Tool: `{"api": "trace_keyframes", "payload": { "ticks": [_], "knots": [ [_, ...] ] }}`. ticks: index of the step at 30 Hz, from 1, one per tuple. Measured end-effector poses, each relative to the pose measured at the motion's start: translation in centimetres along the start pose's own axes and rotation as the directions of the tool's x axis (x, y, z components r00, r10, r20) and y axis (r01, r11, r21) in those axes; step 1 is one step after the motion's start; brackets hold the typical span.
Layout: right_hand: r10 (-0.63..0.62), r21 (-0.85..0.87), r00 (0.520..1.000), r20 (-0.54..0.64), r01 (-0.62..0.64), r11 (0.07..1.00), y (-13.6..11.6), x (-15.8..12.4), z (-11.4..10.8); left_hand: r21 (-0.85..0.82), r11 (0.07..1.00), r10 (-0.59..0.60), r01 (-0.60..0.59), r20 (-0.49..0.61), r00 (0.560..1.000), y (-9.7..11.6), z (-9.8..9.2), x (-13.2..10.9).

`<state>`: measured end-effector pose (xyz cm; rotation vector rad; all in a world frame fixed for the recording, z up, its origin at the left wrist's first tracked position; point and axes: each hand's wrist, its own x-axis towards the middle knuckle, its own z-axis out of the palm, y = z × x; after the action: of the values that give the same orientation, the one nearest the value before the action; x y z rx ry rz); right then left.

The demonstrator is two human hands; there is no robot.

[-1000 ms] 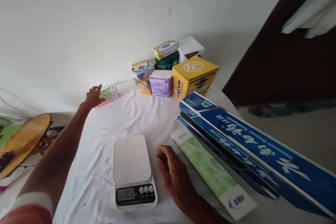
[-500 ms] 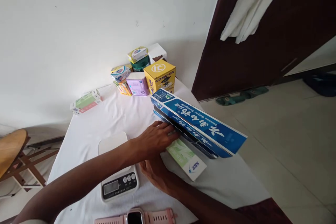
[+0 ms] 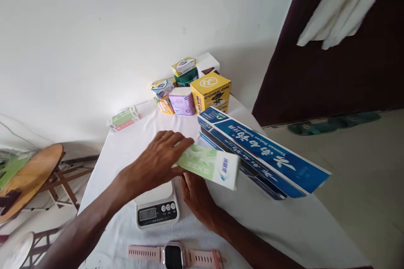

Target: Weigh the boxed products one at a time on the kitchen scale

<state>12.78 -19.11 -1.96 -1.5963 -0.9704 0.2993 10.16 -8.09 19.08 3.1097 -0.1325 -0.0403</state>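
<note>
My left hand (image 3: pixel 162 151) is closed around the near end of a green and white toothpaste box (image 3: pixel 202 162), held tilted above the table. Below it, my right hand (image 3: pixel 197 195) rests beside the right edge of a white kitchen scale (image 3: pixel 158 213). The right fingers look stretched out with nothing in them, though the box and left hand hide their tips. Blue toothpaste boxes (image 3: pixel 252 145) lie just beyond the held box, to the right. A smartwatch with a pink strap (image 3: pixel 173 256) lies on the cloth in front of the scale.
Against the wall stand a yellow box (image 3: pixel 211 92), a purple pack (image 3: pixel 182 101), small soap boxes (image 3: pixel 163 88) and a green jar (image 3: pixel 186 78). A green and pink box (image 3: pixel 124 119) lies at the back-left table edge. A wooden stool (image 3: pixel 50 164) stands left of the table.
My left hand has lifted the green and white toothpaste box from beside the blue boxes and brought it left, toward the scale. The view has also shifted left.
</note>
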Motion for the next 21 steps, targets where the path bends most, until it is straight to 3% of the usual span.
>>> {"api": "trace_keyframes", "payload": {
  "ticks": [2, 4, 9, 14, 21],
  "knots": [
    [-0.03, -0.014, 1.0, -0.005, 0.03, 0.999, -0.3, 0.9, -0.4, 0.018, 0.993, -0.119, 0.119, -0.012, 0.993, -1.4, -0.7, -3.1],
    [-0.045, -0.003, 0.999, -0.005, 0.045, 0.999, -0.6, 1.5, -0.8, 0.039, 0.974, -0.224, 0.224, 0.013, 0.974, -2.7, -0.3, -6.1],
    [-0.045, 0.013, 0.998, 0.034, 0.044, 0.999, -1.8, 2.0, -1.7, 0.012, 0.932, -0.36, 0.362, 0.135, 0.923, -4.7, 3.3, -11.5],
    [0.007, 0.036, 0.997, 0.074, -0.01, 0.999, -2.1, 2.1, -1.8, 0.003, 0.908, -0.414, 0.419, 0.169, 0.895, -4.6, 5.5, -12.9],
    [0.055, 0.041, 0.995, 0.079, -0.059, 0.997, -2.0, 2.0, -1.7, -0.051, 0.905, -0.417, 0.422, 0.089, 0.905, -4.5, 5.2, -13.1]
  ]
}}
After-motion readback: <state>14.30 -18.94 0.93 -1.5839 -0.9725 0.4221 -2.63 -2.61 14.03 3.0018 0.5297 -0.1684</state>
